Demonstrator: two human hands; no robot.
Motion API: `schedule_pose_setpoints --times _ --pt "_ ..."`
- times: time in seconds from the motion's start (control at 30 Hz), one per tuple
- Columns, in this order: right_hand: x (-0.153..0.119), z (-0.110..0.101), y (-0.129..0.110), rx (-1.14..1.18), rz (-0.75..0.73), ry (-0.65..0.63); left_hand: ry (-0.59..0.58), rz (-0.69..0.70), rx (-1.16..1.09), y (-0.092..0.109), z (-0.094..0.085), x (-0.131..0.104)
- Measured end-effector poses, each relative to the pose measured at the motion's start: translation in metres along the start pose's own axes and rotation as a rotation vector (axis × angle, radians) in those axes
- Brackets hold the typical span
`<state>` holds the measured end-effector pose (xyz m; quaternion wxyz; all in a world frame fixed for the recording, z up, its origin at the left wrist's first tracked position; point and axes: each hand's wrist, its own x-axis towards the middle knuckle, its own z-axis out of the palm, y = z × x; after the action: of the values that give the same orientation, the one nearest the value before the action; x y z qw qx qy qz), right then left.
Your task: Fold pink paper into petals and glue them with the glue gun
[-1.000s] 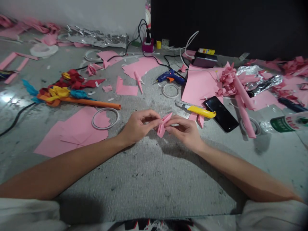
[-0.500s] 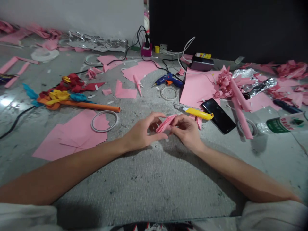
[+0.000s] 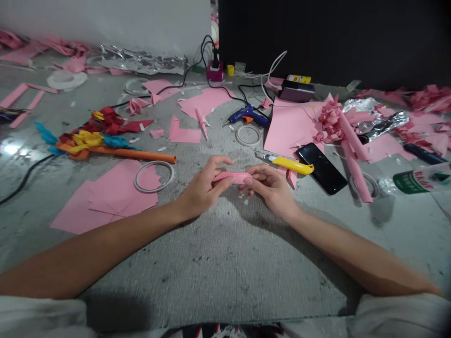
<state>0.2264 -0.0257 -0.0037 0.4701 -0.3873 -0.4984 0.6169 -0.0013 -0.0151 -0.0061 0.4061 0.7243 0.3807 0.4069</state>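
Observation:
A small folded strip of pink paper (image 3: 235, 177) is held level above the grey tabletop, stretched between both hands. My left hand (image 3: 203, 190) pinches its left end between thumb and fingers, with the index finger raised and curved over it. At the other end, the thumb and fingers of my right hand (image 3: 273, 190) are closed on the paper. Just beyond my right hand lies a yellow utility knife (image 3: 291, 164) with its blade out, partly over a scrap of pink paper. Pink paper sheets (image 3: 120, 188) lie left of my left hand, a tape roll (image 3: 154, 177) on them.
A blue glue gun (image 3: 248, 114) rests behind another tape roll (image 3: 248, 135). To the right are a black phone (image 3: 321, 169), rolled pink paper tubes (image 3: 355, 173) and a plastic bottle (image 3: 419, 180) on its side. Paper flowers on an orange tube (image 3: 141, 154) lie at left.
The folded paper has turned from a slant to nearly level. My left hand has closed its thumb on the left end, and my right thumb now presses the right end.

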Motion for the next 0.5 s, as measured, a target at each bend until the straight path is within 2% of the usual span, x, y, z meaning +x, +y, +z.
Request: schedule_pose_setpoints --times 0.1,0.2,0.5 --pt "0.0027 -0.0028 0.002 0.073 0.029 0.032 0.181 0.074 -0.089 -0.0058 0.0009 0.0018" --pt "0.0046 -0.0047 0.0022 0.117 0.037 0.073 0.301 0.056 -0.122 -0.0067 0.0005 0.0031" --pt "0.0051 -0.0045 0.0026 0.114 0.053 0.064 0.428 0.051 -0.081 -0.0022 0.002 -0.0016"
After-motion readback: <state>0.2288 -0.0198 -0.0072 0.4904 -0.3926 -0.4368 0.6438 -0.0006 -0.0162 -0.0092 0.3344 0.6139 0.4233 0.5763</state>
